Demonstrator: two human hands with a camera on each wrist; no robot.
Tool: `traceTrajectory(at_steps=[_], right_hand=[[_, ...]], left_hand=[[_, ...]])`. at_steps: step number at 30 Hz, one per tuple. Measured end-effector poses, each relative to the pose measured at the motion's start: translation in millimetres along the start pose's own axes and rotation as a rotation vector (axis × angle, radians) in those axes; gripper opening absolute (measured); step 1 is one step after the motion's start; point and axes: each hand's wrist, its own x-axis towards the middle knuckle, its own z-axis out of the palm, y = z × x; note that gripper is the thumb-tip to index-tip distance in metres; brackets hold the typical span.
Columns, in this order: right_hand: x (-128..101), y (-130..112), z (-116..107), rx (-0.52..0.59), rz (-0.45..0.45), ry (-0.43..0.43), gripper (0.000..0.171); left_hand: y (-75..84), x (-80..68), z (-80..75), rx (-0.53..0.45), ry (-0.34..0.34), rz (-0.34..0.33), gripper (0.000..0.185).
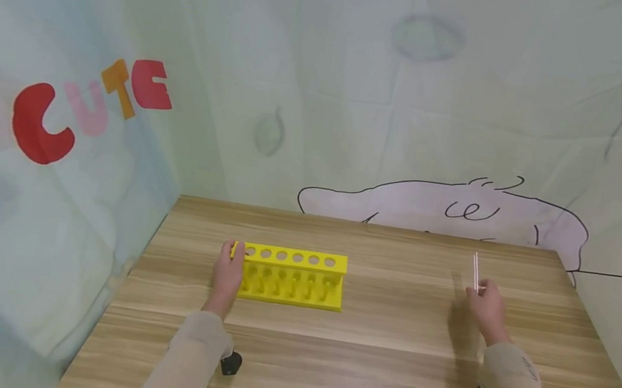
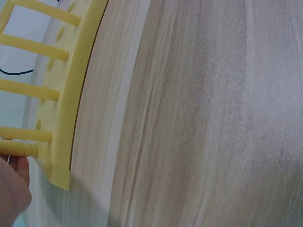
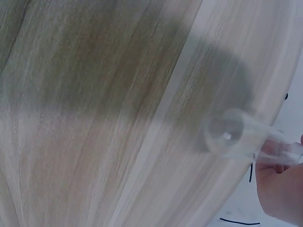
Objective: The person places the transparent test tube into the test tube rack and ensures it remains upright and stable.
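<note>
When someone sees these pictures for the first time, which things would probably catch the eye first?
Probably the bright yellow rack on the wooden table, its left end gripped by the left hand. Next might come the colourful "CUTE" letters on the backdrop at left. The clear tube in the right hand, over the table's right side, is fainter.

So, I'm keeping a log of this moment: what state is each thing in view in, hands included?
Rack: upright on the table, no tube in any of the holes that show.
Clear tube: held up off the table; contents, if any, cannot be told.
Left hand: gripping the rack's left end.
Right hand: holding the tube.
Backdrop: hanging, lightly creased.
</note>
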Motion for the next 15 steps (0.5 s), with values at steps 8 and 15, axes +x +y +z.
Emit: traceTrajectory(at_steps=[8, 15], right_hand=[[-3, -6, -3, 0.041, -0.007, -0.016, 0.044], [-6, -12, -5, 0.097, -0.013, -0.025, 0.045]], left_hand=[[-0.2, -0.4, -0.2, -0.001, -0.007, -0.011, 0.061], [-0.5, -0.5, -0.5, -0.003, -0.009, -0.014, 0.063]])
